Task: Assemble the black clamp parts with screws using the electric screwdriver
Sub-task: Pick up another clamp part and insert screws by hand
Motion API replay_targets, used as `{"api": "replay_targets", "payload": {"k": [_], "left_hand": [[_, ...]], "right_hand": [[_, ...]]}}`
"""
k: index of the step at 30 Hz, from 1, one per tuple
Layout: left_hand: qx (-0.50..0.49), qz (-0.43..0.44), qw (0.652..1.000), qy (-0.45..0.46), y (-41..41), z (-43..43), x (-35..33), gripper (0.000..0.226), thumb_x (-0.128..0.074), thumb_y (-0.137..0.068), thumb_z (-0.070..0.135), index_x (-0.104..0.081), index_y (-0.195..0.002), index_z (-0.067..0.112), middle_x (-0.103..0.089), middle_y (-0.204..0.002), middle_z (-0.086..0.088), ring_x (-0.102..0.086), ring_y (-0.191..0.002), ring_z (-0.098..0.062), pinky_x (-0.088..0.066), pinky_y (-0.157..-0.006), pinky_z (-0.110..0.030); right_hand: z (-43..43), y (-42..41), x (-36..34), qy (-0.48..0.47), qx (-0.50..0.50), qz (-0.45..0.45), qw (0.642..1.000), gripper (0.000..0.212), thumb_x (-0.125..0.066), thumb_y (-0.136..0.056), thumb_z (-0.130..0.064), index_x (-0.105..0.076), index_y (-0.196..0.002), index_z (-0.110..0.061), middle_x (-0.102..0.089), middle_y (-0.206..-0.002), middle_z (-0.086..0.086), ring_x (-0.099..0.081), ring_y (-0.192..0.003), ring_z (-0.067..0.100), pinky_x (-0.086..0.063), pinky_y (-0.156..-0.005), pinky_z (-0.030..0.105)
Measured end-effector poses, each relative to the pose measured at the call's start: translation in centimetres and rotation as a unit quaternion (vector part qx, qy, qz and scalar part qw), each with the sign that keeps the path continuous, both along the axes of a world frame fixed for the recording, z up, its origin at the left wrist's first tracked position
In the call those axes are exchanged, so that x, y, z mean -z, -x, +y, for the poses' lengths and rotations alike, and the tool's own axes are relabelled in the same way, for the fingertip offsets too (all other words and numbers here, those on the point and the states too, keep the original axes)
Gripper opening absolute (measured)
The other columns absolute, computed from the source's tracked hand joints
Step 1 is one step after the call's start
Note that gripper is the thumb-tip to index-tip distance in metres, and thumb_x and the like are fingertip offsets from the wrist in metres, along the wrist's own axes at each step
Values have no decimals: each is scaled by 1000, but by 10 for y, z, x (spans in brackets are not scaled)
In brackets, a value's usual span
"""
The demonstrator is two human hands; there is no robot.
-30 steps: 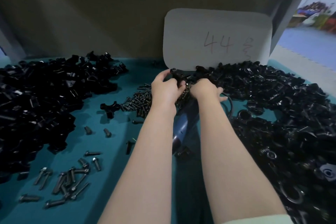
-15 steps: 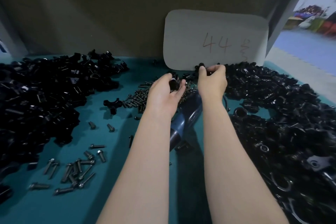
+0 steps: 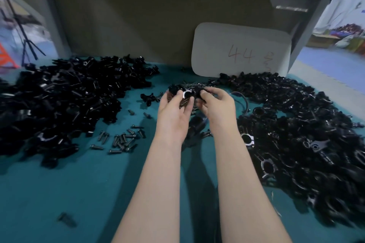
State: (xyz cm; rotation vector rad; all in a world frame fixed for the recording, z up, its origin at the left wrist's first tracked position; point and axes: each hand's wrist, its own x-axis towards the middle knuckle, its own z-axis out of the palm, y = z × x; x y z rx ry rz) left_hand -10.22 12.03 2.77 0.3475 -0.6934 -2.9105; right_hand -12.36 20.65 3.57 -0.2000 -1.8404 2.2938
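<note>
Over the teal table (image 3: 79, 183), left hand (image 3: 173, 112) and right hand (image 3: 217, 108) both pinching black clamp parts (image 3: 187, 94), loose screws (image 3: 122, 140) nearby

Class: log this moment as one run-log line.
left hand: grips clamp part | right hand: grips second part | screwdriver: on table

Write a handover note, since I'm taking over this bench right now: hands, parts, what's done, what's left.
Hands: left hand and right hand both grip the clamp parts, held together above the mat.
Tool: screwdriver lies on the mat under the wrists, not held.
Supplies: screws lie left of the arms; left pile and right pile of black parts flank them.
Done: two parts picked up and brought together.
Left: add a screw and drive it; whether one is already in cannot be seen.
</note>
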Motion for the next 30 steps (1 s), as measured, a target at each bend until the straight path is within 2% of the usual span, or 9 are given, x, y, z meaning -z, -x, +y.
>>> {"api": "replay_targets", "payload": {"k": [3,8,11,14,16,19,23,27,30], "left_hand": [[-17,10,1000,-4,-2,-5,6,57,-53,-95,-3,-33,-146,12,-58,-109,-13,-58,-107,-23,-59,-69,-23],[-29,-2,999,45,8,-10,16,56,-54,-96,2,-37,-144,26,-37,-145,-20,-50,-129,-28,-59,-72,-21],[-35,8,998,59,11,-9,20,45,-42,-104,16,-32,-146,31,-56,-125,-15,-70,-96,-22,-59,-77,-24],[-33,-12,992,120,14,-8,21,29,-28,-107,26,-41,-133,32,-71,-90,-9,-70,-79,-16,-55,-78,-26],[-22,-24,992,125,16,-8,21,28,-27,-107,30,-42,-130,26,-72,-88,-8,-66,-76,-14,-52,-80,-26],[10,-16,992,124,16,-9,20,50,-31,-105,40,-37,-143,8,-74,-99,-7,-67,-79,-10,-53,-85,-24],[-4,8,991,137,13,-7,19,45,-41,-104,26,-27,-145,13,-72,-105,-8,-66,-100,-18,-47,-102,-34],[-15,-1,985,171,11,-6,17,16,-46,-102,30,-54,-114,25,-63,-117,-1,-56,-101,-15,-43,-99,-32],[-40,-2,971,236,10,-3,17,10,-50,-100,31,-60,-99,32,-57,-113,4,-50,-103,-13,-41,-97,-30]], "right_hand": [[-5,-3,1,40,-24,1,999,12,-58,-91,-2,-63,-83,-8,-66,-86,12,-66,-62,11,-55,-60,17],[-7,2,2,73,-34,4,997,13,-55,-94,-4,-62,-83,-6,-65,-102,19,-68,-79,21,-58,-74,21],[-8,5,3,63,-36,-1,997,7,-55,-93,0,-61,-90,-2,-63,-107,22,-66,-89,22,-56,-80,21],[-8,5,4,80,-36,-12,996,7,-54,-92,3,-58,-97,-1,-62,-107,21,-65,-87,19,-55,-82,21],[-8,4,4,93,-41,-15,995,7,-53,-93,2,-56,-97,-3,-63,-100,17,-64,-81,17,-56,-80,23],[-6,3,2,96,-43,-17,994,8,-52,-94,0,-57,-93,-6,-63,-91,12,-64,-78,18,-56,-79,25],[-5,0,2,127,-45,-24,991,8,-56,-93,-2,-61,-87,0,-64,-92,16,-67,-79,22,-57,-80,25],[-7,1,4,124,-49,-43,990,14,-61,-91,-6,-59,-79,0,-61,-80,9,-70,-74,22,-59,-75,25],[-13,4,9,83,-81,-55,992,17,-60,-92,-8,-58,-76,-1,-64,-73,7,-68,-70,22,-58,-78,27]]}}
